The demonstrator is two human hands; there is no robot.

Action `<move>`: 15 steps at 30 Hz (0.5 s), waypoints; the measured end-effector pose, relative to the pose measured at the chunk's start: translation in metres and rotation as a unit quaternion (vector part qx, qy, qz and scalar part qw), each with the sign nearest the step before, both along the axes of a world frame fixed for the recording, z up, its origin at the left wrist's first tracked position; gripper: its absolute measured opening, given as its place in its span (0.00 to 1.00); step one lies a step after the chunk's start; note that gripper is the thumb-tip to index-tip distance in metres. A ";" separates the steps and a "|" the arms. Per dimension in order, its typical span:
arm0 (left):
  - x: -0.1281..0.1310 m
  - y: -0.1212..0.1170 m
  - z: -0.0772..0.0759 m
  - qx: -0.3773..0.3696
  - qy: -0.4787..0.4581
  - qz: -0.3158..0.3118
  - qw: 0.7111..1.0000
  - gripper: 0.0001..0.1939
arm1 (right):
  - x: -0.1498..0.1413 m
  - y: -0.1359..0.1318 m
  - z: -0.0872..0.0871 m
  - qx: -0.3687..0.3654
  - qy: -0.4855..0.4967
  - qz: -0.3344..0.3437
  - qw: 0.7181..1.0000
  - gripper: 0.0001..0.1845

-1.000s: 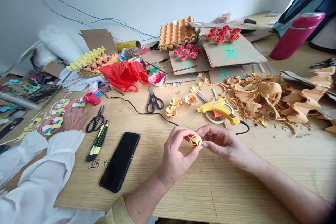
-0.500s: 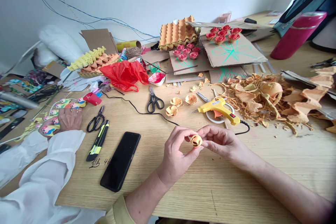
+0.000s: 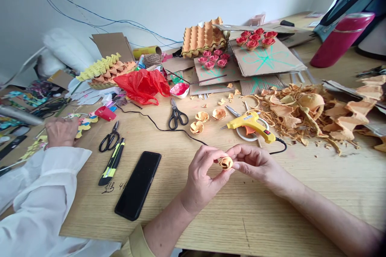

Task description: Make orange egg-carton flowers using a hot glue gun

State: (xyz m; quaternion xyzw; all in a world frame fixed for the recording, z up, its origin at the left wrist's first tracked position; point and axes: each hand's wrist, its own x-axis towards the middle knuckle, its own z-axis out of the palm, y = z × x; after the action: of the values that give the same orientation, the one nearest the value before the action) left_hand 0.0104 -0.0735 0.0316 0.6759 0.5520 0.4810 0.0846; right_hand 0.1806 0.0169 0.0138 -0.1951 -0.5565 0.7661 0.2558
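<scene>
Between my two hands is a small orange egg-carton flower point(image 3: 226, 163), its petals curled around a dark centre. My left hand point(image 3: 203, 178) pinches it from the left between thumb and fingers. From the right, the thumb and fingertips of my right hand point(image 3: 256, 164) press on its side. Beyond them lie orange petal cups point(image 3: 197, 127), three in all, on the table. A yellow hot glue gun point(image 3: 250, 122) rests on its side just past my right hand, over a white tape ring and a pair of scissors point(image 3: 232, 111).
Black scissors point(image 3: 177, 116), a utility knife point(image 3: 111, 162) and a phone point(image 3: 138, 185) lie to the left. Carton scraps point(image 3: 301, 108) heap at right, near a pink bottle point(image 3: 340, 40). Red flowers stand on cardboard point(image 3: 268, 62). A co-worker's hand point(image 3: 62, 130) is at far left.
My hands stay almost in place, and the flower has turned slightly between my fingers. The co-worker's hand has moved left over the painted carton pieces.
</scene>
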 end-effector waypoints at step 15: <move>-0.003 -0.001 -0.002 0.014 0.025 -0.019 0.999 0.10 | 0.001 -0.002 0.002 -0.020 0.017 0.000 1.000 0.11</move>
State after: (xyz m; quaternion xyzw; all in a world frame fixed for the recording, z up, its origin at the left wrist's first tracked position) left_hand 0.0077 -0.0747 0.0294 0.6989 0.5341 0.4705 0.0702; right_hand 0.1817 0.0144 0.0162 -0.1871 -0.5367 0.7802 0.2612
